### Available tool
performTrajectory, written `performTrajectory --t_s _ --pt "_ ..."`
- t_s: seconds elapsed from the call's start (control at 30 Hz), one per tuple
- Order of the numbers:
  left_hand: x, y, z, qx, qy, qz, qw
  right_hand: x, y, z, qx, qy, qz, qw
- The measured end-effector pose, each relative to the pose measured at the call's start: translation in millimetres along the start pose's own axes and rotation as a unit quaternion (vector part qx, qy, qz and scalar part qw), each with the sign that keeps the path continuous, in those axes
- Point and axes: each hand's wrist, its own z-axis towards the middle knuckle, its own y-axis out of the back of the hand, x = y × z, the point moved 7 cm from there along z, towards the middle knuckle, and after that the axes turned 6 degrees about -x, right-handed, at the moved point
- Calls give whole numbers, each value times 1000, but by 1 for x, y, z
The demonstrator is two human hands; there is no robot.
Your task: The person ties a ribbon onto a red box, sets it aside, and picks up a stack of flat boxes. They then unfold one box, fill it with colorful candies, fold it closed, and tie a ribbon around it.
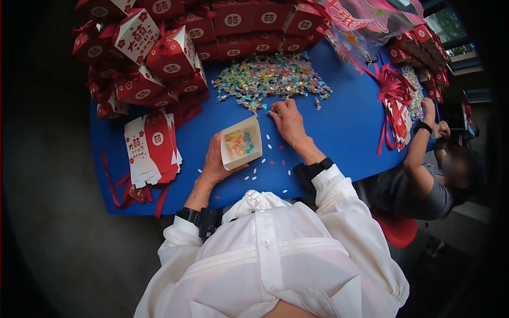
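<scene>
My left hand [214,161] is wrapped round the side of an open paper box [226,155], tilted so that its pale inside faces me. Yellow, pink and teal wrapped candies lie in the box. Just right of the box, my right hand [289,121] has its fingers curled and pinched at the near edge of a heap of shiny wrapped candies [270,77]. A small shiny wrapper shows at its fingertips, partly hidden by them.
Stacked red-and-white gift boxes [172,55] line the back and left. Flat box blanks [154,146] and red ribbons [389,87] lie on the blue table [339,132]. Small white and red oval bits are scattered near me. Another person [419,175] works at the right.
</scene>
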Motion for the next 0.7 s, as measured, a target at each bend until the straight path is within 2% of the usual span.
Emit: performTrajectory --t_s 0.1,0.23,0.3,0.33,0.4,0.43,0.5,0.53,0.63,0.7 --pt "-3 0 1 9 -6 10 1000 -6 9 5 -2 -52 40 998" --pt "2 0 -1 -6 0 -12 1000 52 44 13 18 -78 129 988" --pt "3 -3 -1 0 11 -38 999 94 57 13 69 -26 253 965" --pt "-3 -2 2 3 3 -22 1000 107 65 12 68 -28 253 965" --pt "-9 1 6 5 -6 -3 1000 144 68 6 135 83 270 950" --pt "-14 2 7 3 -27 14 1000 144 63 4 135 83 271 949" --pt "-17 1 7 -2 -49 32 998 156 58 -5 106 225 217 944" --pt "-13 -1 6 -3 -37 16 999 156 57 -4 107 227 218 943" --pt "-10 1 4 -8 -37 17 999 147 56 2 131 175 288 932" --pt "-11 1 3 -8 -50 33 998 96 45 16 86 -96 384 914"
